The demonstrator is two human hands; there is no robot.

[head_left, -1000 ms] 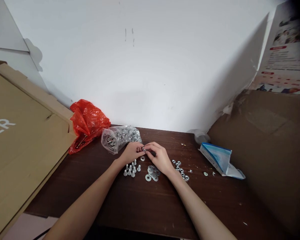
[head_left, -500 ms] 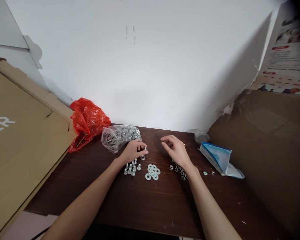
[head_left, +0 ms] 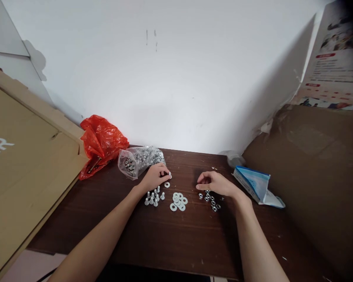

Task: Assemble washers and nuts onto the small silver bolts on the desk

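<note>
– What is held by the left hand (head_left: 155, 178)?
– A small metal piece (head_left: 170, 176) is pinched between thumb and fingers; a lone washer (head_left: 167, 187) is seen on the tabletop (head_left: 161, 239), just beside the fingertips
– And by the right hand (head_left: 215, 183)?
– That cannot be told: its fingers are loosely curled, and the loose nuts (head_left: 213, 203) are partly covered by it
– What is laid between?
– A cluster of overlapping washers (head_left: 178, 200), with bolts (head_left: 156, 199) stood upright to its left
– Farther out?
– A clear bag of metal parts (head_left: 145, 158) is set behind the left hand, flanked by a red plastic bag (head_left: 104, 137)
</note>
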